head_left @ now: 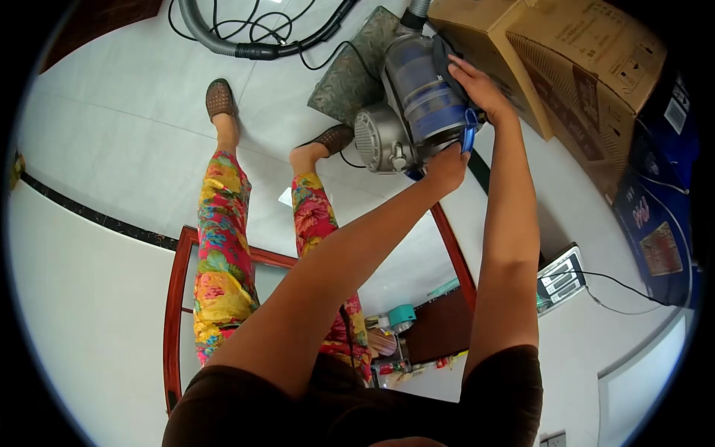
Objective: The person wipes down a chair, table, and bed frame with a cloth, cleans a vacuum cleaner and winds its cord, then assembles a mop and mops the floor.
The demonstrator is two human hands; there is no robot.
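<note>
A canister vacuum cleaner (428, 93) with a clear grey and blue dust cup lies in front of me, its silver round wheel side (380, 138) toward the left. My left hand (447, 167) is closed at the near end of the dust cup, beside a bright blue latch-like part (468, 139). Over the cup's right side my right hand (480, 86) grips a dark grey part (445, 59), with its fingertips reaching up the cup. Its thumb is hidden. The grey hose (418, 9) joins the cleaner at the far end.
More hose (257, 51) and a black cord lie on the tiled floor. A patterned mat or board (335, 93) is left of the cleaner. Cardboard boxes (588, 97) and a blue box (655, 223) stand right. A red-framed mirror or glass panel (179, 313) and a power strip (562, 279) are nearer.
</note>
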